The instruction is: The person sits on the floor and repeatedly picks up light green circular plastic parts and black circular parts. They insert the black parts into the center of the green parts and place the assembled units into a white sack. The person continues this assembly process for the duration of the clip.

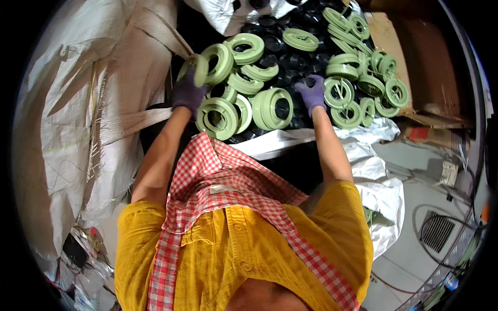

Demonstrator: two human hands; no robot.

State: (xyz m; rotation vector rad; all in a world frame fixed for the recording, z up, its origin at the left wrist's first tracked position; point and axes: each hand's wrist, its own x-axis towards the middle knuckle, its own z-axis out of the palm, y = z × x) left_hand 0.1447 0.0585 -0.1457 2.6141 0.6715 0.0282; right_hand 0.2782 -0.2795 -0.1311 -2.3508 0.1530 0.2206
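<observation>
My left hand (188, 95), in a purple glove, is closed on a pale green plastic ring (201, 71) at the left edge of the heap. The ring is slightly blurred and overlaps a larger green ring (220, 63) beside it. More green rings (273, 109) lie stacked and tilted between my hands. My right hand (312, 94), also in a purple glove, is among black round plastic pieces (295, 65). Its fingers curl around a dark piece whose full shape is hidden. Just right of that hand are thin green rings (339, 92).
A big white woven sack (124, 72) with straps stands at the left. White plastic sheeting (365, 171) hangs at the heap's near right side. Cardboard (389, 46) borders the far right. A cable (423, 249) runs over the floor beside a dark grille (438, 232).
</observation>
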